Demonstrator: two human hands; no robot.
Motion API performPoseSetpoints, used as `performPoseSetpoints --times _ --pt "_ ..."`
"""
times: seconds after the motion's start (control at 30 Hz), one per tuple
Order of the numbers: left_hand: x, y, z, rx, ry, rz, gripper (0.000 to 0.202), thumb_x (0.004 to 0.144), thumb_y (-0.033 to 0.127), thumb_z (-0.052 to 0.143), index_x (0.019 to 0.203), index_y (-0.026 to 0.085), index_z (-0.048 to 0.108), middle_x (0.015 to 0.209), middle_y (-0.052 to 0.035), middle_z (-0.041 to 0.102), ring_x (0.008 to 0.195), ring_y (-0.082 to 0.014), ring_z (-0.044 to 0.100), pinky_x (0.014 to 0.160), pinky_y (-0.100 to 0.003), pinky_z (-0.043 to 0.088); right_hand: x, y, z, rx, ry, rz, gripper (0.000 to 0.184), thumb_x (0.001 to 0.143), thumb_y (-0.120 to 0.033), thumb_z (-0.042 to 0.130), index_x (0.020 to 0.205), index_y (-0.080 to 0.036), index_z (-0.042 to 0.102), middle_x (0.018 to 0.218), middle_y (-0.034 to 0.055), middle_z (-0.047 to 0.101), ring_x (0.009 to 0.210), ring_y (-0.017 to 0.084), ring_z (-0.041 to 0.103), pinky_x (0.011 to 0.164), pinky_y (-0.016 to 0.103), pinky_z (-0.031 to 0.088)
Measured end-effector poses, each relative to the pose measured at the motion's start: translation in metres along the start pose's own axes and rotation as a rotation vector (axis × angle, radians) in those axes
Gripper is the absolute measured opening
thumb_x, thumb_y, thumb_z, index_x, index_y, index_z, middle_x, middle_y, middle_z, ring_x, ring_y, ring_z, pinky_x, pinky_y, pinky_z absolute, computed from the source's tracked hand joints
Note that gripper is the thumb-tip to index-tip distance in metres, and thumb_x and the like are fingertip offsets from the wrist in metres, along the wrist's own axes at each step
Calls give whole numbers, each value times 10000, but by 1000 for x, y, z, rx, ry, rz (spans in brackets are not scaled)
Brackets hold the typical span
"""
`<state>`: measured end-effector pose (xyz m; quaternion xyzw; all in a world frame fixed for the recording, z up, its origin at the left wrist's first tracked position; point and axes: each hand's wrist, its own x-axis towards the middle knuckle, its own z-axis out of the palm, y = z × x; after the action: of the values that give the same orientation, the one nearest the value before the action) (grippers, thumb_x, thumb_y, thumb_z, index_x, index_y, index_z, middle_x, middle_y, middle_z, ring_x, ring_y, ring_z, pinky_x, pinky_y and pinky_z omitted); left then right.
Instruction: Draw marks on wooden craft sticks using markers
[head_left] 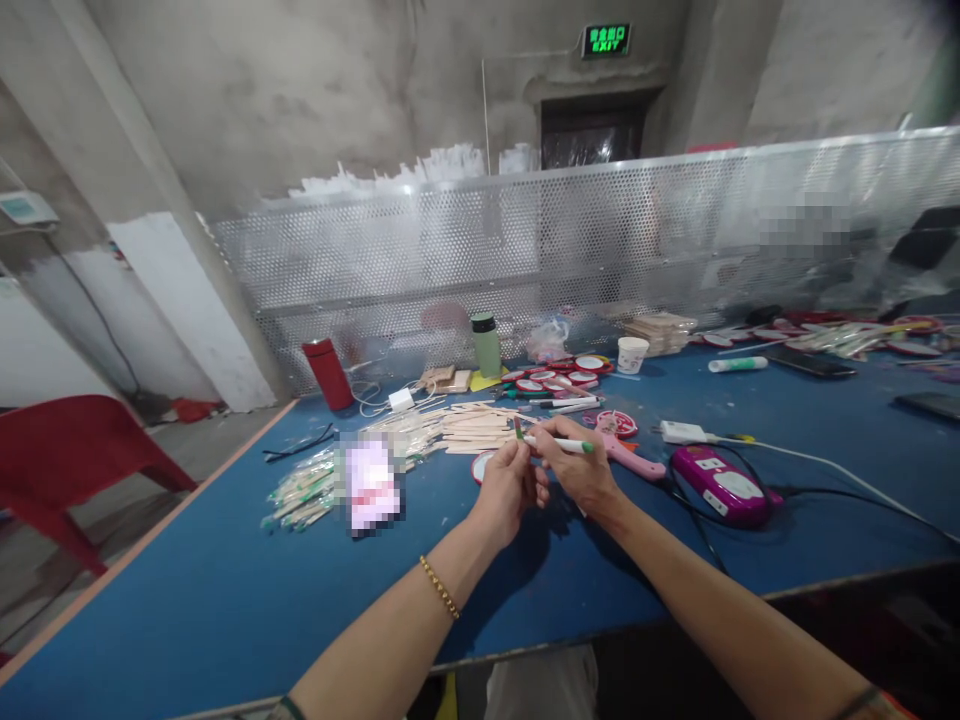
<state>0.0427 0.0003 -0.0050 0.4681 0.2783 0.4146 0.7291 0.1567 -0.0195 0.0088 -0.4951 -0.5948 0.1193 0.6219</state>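
My left hand is closed, pinching a small wooden craft stick whose upper end looks dark green and reddish. My right hand grips a white marker pen with a green end, its tip by the stick. Both hands meet above the blue table. Just beyond them lies a pile of bare wooden sticks. Farther left are clear-wrapped sticks with green ends. A round red-rimmed piece is partly hidden by my left hand.
A blurred phone-like object lies left. A red bottle, a green bottle and a paper cup stand behind. Right are a pink-handled tool, a purple device and cables. A perforated metal screen borders the back.
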Motion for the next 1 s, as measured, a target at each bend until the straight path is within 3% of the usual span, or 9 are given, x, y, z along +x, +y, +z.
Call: performPoseSetpoints --times 1.0 --pt "-1 1 1 -35 -1 -6 455 726 582 714 831 188 513 531 22 582 385 -104 509 408 -206 374 1 0 0 -8 7 17 243 833 -376 562 694 -192 639 606 3 638 461 125 569 445 224 437"
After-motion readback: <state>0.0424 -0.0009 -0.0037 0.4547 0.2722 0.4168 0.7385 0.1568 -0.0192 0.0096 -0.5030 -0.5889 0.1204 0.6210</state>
